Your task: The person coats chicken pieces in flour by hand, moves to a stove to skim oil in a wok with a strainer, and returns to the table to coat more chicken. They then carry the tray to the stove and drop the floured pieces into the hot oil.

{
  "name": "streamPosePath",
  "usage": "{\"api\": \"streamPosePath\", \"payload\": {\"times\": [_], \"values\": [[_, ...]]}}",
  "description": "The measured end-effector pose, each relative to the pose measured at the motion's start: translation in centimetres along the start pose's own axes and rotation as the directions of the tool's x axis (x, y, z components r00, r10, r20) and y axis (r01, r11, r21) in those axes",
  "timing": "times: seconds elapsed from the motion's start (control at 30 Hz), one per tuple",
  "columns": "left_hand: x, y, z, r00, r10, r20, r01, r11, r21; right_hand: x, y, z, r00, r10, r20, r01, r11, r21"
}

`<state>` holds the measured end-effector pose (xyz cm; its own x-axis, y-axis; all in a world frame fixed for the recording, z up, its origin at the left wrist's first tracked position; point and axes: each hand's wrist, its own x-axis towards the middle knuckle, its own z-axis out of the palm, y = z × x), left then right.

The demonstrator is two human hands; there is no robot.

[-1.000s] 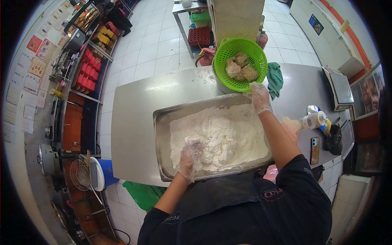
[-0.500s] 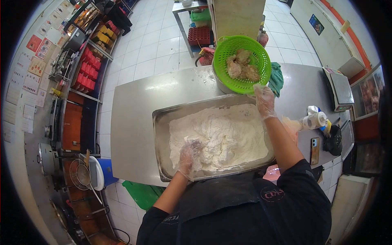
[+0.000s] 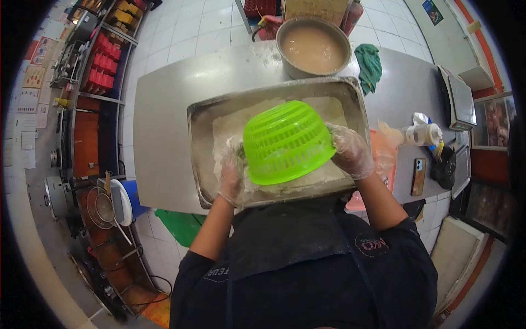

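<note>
The tray [image 3: 203, 156] stands on the table [image 3: 164, 137], powder [image 3: 223, 118] in it, the basket [image 3: 286, 143] over it between left hand [image 3: 232, 174] and right hand [image 3: 353, 153]. Behind, at the table's far side, stands the pot [image 3: 289, 67], a cloth [image 3: 369, 67] to its right. Right of the tray are a bottle [image 3: 424, 134] and, nearer, a phone [image 3: 419, 177].

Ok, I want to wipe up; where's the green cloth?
In the head view, the green cloth lies far across the metal table, just right of the liquid-filled pot.

Head-worn camera, single view: faces forward, steeply down past the wearer's chest [image 3: 290, 274]; left hand [image 3: 231, 175], right hand [image 3: 352, 153] near, counter [image 3: 161, 137] below, floor [image 3: 181, 33] beyond.
</note>
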<state>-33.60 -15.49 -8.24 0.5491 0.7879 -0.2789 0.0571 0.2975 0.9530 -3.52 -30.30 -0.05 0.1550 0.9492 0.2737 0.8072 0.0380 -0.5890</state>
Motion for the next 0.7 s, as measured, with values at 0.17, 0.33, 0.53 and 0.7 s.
{"api": "streamPosePath", "payload": {"times": [0.17, 0.33, 0.53, 0.7], "values": [[0.1, -1.4, -1.5, 0.991, 0.130, 0.012, -0.128, 0.947, 0.296, 1.1, -1.7, 1.0, 0.982, -0.151, -0.110, 0.138, 0.984, -0.114], [0.1, 1.6, -0.8, 0.987, -0.043, -0.157, -0.002, 0.961, -0.277, 4.2, 0.0, 1.9, 0.873, -0.091, -0.478, 0.125, 0.991, 0.040], [3.5, -0.5, -6.0, 0.973, -0.106, -0.205, 0.138, 0.979, 0.149, 9.4, 7.9, 1.7, 0.818, 0.488, -0.304, -0.369, 0.851, 0.373], [4.6, 1.2, -4.8, 0.809, -0.527, -0.261, 0.518, 0.430, 0.739, 11.1, 4.9, 0.4, 0.718, 0.682, 0.137, -0.373, 0.212, 0.903]]}}
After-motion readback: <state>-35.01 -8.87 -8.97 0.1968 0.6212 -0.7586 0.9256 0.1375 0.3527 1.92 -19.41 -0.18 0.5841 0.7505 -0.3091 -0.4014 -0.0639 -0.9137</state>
